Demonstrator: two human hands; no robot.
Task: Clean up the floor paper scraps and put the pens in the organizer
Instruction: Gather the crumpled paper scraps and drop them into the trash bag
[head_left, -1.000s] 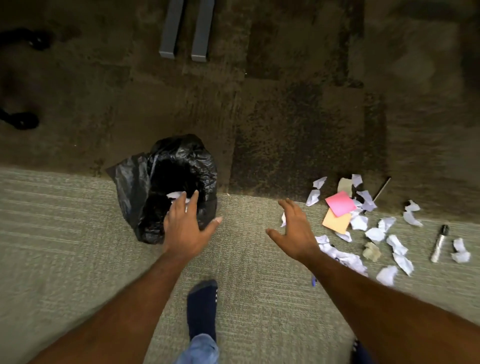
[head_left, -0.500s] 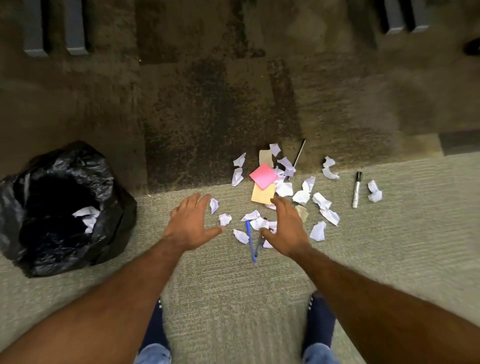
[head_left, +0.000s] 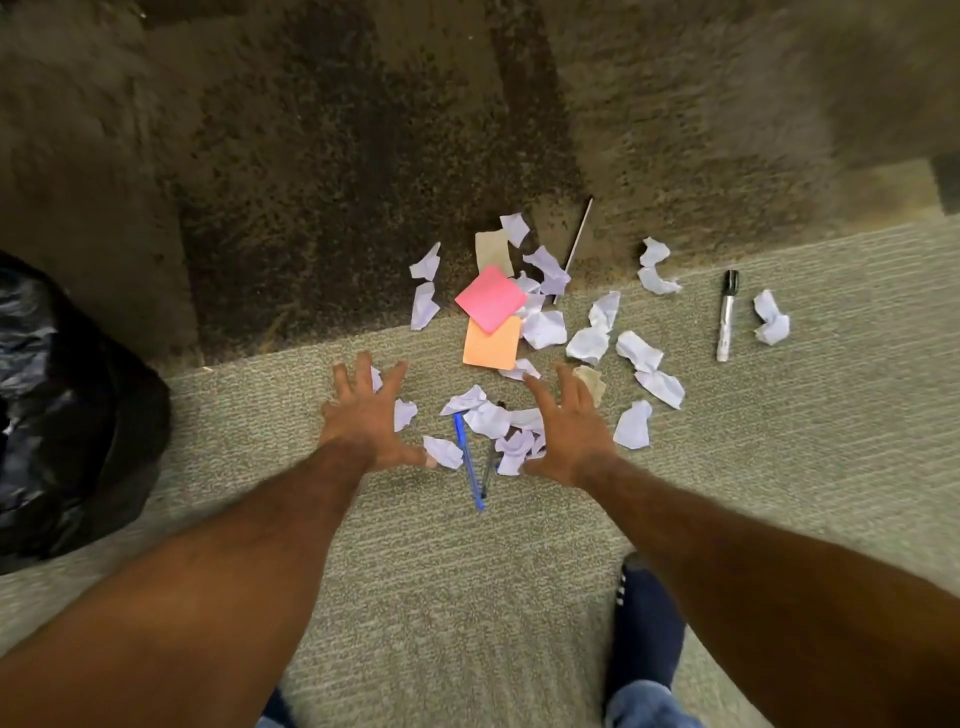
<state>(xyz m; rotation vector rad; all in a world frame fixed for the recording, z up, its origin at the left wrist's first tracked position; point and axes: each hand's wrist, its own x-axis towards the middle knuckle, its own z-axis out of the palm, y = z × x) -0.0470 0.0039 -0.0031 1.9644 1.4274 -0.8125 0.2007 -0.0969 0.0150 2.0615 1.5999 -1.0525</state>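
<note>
Both your hands are spread wide and hold nothing. Your left hand (head_left: 366, 421) is just left of the blue pen (head_left: 467, 462), and your right hand (head_left: 566, 431) is just right of it. The paper scraps (head_left: 488, 418) lie on and around the blue pen, with more past it by the pink note (head_left: 491, 297). The marker (head_left: 726, 317) lies well off to the pen's right, and the black bag (head_left: 62, 415) well off to its left. Watch out: if you scoop a big heap, the blue pen may go into the bag with the paper. Small bits may slip through your open fingers. I can't see the organizer.
</note>
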